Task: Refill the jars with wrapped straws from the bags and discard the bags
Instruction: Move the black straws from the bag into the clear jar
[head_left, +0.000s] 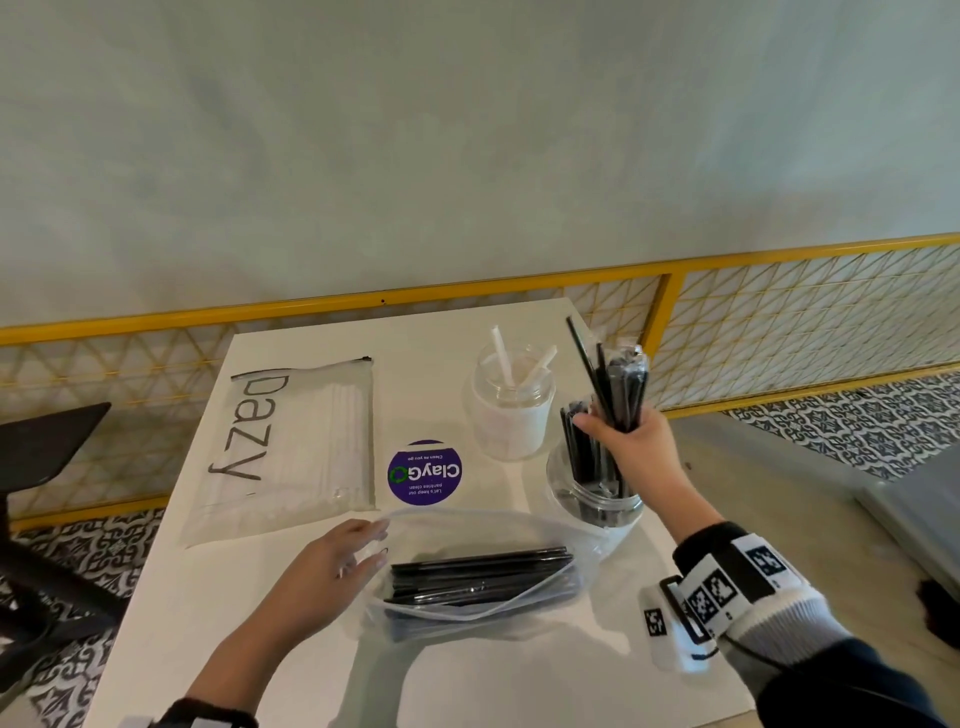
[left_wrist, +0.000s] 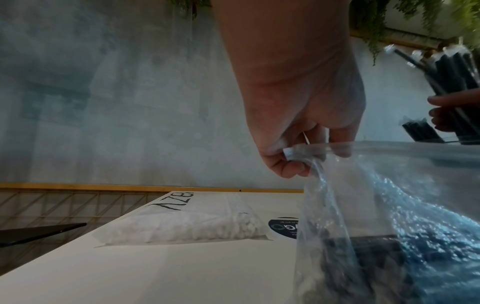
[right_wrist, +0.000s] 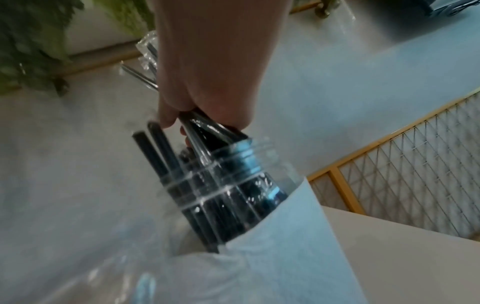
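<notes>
Step in hand: loading black straws. The right hand (head_left: 631, 441) clenches a bundle of black straws (head_left: 621, 387) over the near jar (head_left: 595, 499) on the desk (head_left: 260, 623); the left hand (head_left: 332, 561) pinches the open bag (head_left: 483, 571). Next: lower the bundle, then release it

Left hand (head_left: 332, 558): bare, fingernails plain as far as the head view shows.
Left wrist: a dark band (head_left: 208, 714) at the bottom edge of the head view (only its top shows).
Right hand (head_left: 631, 447): bare.
Right wrist band (head_left: 727, 577): black strap carrying white square tags printed with black block patterns.
Right wrist unit (head_left: 670, 629): a white casing on the inner side, with one more printed tag.
Right cuff (head_left: 784, 621): pale grey ribbed knit.
Right sleeve (head_left: 852, 680): dark navy above the cuff.
</notes>
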